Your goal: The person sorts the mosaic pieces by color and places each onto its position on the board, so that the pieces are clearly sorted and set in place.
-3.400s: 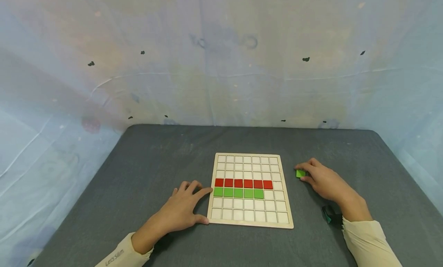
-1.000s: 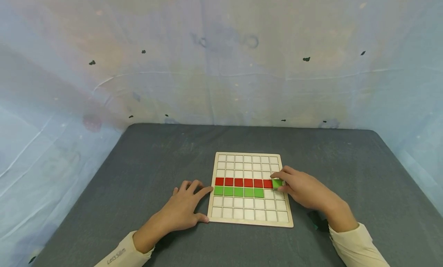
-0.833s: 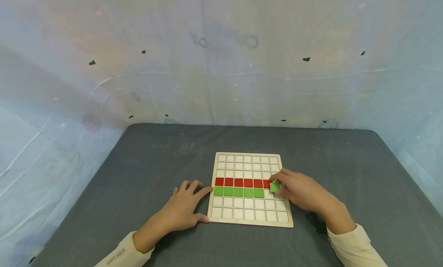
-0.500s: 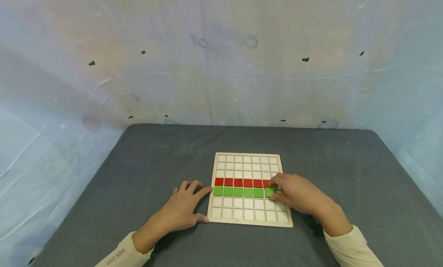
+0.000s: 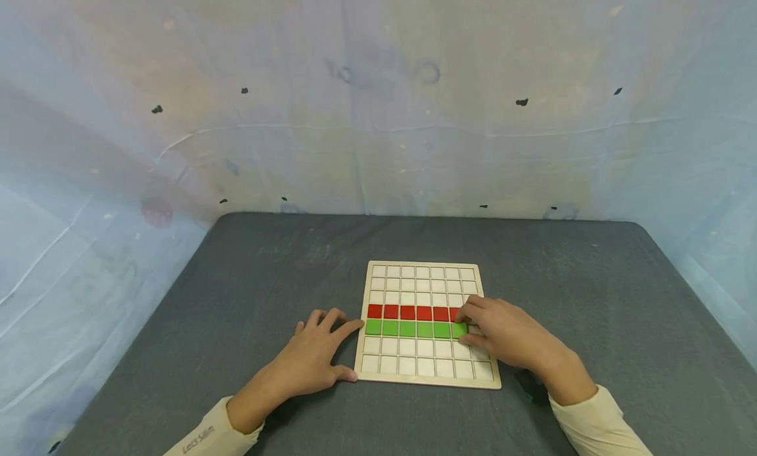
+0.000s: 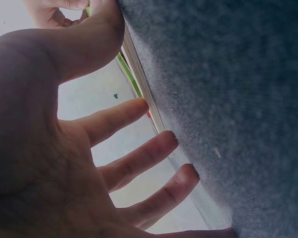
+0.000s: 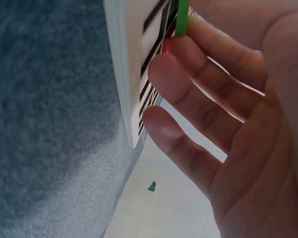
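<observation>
A square wooden grid board lies on the table, with one row of red tiles and, just in front of it, a row of green tiles. My right hand reaches over the board's right side and pinches a green tile between thumb and fingertips, at the right end of the green row. That same green tile appears edge-on in the right wrist view. My left hand is spread at the board's left edge, with thumb and index finger touching it. My right fingers partly cover the last red tile.
The dark grey table extends around the board on all sides. A pale patterned cloth hangs behind it and along both sides. Beneath my right wrist is a small dark object.
My right hand has brought the green tile from the table at right onto the board, past the end of the red row, then left and nearer into the green row. The left hand has stayed put.
</observation>
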`<state>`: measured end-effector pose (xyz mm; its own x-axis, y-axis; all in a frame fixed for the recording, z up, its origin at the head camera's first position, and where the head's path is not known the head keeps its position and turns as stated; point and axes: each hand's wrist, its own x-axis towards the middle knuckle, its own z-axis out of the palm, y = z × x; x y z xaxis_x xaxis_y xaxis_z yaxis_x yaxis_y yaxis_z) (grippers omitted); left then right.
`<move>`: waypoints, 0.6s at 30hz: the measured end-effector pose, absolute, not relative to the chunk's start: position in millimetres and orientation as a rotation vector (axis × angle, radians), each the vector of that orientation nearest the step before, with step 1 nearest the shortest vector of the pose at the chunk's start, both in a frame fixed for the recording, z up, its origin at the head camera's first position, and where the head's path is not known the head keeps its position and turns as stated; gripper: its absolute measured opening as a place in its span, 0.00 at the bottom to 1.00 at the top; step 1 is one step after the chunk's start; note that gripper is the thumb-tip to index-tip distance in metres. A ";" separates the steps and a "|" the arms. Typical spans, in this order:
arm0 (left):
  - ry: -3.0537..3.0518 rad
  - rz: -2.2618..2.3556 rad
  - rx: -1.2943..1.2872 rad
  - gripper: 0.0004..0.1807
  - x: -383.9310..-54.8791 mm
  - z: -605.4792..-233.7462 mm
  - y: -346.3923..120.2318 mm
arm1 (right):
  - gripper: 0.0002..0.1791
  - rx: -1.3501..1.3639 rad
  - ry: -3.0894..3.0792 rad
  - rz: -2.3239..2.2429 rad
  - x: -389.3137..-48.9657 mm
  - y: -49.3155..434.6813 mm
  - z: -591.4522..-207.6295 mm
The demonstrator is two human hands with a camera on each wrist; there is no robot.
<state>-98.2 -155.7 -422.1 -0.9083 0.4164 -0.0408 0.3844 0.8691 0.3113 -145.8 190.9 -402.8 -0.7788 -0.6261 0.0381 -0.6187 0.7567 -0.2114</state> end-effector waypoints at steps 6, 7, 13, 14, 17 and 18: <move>2.923 0.459 0.623 0.45 -97.5 -421.5 -156.1 | 0.14 -1.034 2.902 -0.333 -146.1 190.8 -403.5; 2.923 0.459 0.623 0.45 -97.4 -421.4 -156.0 | 0.13 -1.040 2.900 -0.336 -146.0 190.8 -403.4; 2.929 0.452 0.623 0.46 -96.9 -421.9 -155.3 | 0.14 -1.041 2.901 -0.357 -145.3 191.1 -403.0; 2.931 0.450 0.623 0.46 -97.0 -422.1 -155.3 | 0.14 -1.041 2.901 -0.359 -145.2 191.1 -403.1; 2.934 0.447 0.621 0.46 -97.5 -422.9 -155.5 | 0.15 -1.041 2.901 -0.360 -145.2 191.5 -403.9; 2.934 0.446 0.621 0.46 -97.7 -423.1 -155.9 | 0.15 -1.037 2.902 -0.358 -145.2 191.4 -404.2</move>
